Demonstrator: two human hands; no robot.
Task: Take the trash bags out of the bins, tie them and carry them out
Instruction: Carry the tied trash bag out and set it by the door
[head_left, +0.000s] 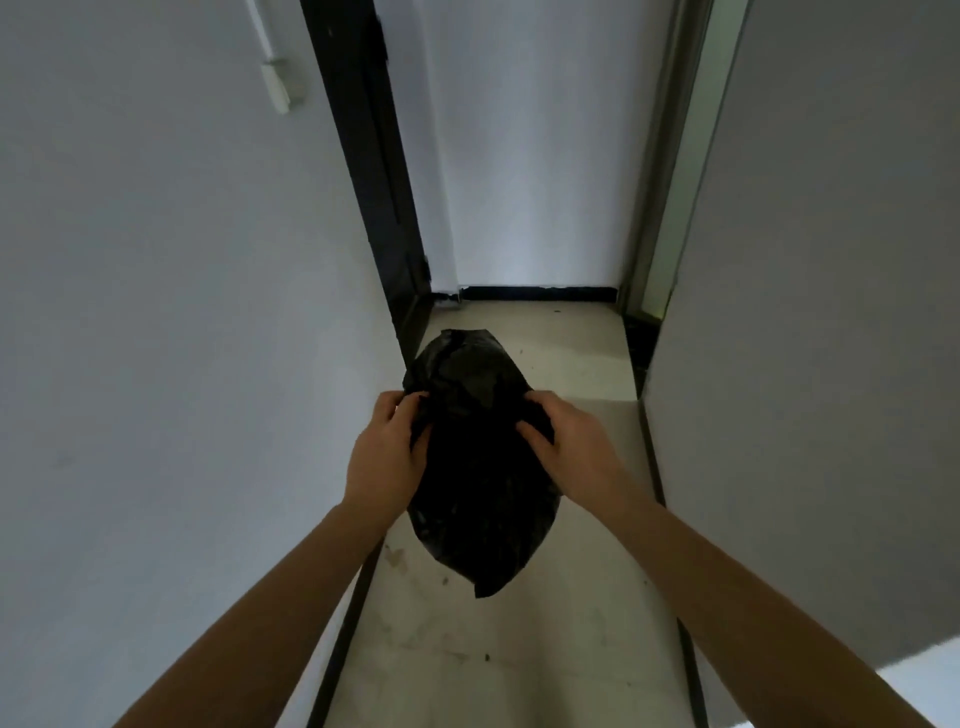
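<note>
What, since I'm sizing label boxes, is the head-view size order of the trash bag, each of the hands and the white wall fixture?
1. trash bag
2. left hand and right hand: look alike, so not ranked
3. white wall fixture: smallest, though it is farther from the camera

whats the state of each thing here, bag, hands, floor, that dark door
black trash bag: full and bulging, held between both hands, seemingly clear of the floor; no knot visible
left hand: fingers curled into the bag's left side
right hand: fingers curled into the bag's right side
floor: stained, with small bits of debris
dark door: too dim to tell if open or shut
</note>
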